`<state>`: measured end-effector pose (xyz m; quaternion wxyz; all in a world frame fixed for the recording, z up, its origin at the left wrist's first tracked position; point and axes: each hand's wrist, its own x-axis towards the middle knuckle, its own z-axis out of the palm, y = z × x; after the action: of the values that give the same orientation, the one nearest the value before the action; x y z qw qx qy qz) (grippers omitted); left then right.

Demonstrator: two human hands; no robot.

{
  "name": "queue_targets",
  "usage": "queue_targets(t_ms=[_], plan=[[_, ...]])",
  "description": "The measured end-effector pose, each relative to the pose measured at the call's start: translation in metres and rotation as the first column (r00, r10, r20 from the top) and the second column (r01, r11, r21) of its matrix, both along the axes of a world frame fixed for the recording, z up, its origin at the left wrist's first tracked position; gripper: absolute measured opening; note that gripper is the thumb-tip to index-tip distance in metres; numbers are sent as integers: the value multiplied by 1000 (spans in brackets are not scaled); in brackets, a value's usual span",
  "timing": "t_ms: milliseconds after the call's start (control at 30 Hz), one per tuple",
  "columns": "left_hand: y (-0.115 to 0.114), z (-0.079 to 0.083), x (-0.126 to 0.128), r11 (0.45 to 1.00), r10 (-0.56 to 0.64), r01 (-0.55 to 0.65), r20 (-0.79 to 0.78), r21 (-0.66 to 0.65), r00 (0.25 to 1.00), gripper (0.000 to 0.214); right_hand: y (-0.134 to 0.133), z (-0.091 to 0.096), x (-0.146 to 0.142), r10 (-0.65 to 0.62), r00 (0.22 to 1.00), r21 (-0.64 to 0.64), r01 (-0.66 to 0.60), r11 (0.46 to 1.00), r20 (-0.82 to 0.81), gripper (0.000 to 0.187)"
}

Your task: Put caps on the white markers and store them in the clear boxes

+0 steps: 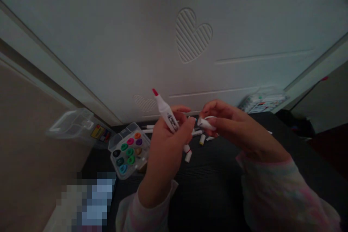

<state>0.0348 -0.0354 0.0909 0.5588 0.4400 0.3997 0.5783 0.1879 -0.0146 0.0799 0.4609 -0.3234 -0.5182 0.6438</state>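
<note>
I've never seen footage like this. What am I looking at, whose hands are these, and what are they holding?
There is no machine here. One camera worn on a person's head looks down at their own two hands. The left hand grips a white marker, its red tip bare and pointing up. The right hand pinches a small white piece, probably a cap, in its fingers. Below lies a dark surface with a clear box of markers, coloured ends up, and a few loose white pieces. Behind stands a white panel with a heart shape.
</note>
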Motion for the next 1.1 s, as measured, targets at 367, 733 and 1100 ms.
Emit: queue_targets(t_ms=[367, 733, 1100], plan=[[2, -3, 4, 952, -268, 299, 302, -62, 915, 8, -22, 15, -16, -275, 961, 237, 265, 935, 10, 20], [3, -3, 11, 861, -273, 489, 684, -139, 676, 10, -27, 12, -16, -356, 911, 491, 217, 844, 210, 16], [0, -4, 14, 902, -264, 411, 587, -130, 765, 5, -26, 9, -12, -349, 900, 506, 181, 844, 260, 19]])
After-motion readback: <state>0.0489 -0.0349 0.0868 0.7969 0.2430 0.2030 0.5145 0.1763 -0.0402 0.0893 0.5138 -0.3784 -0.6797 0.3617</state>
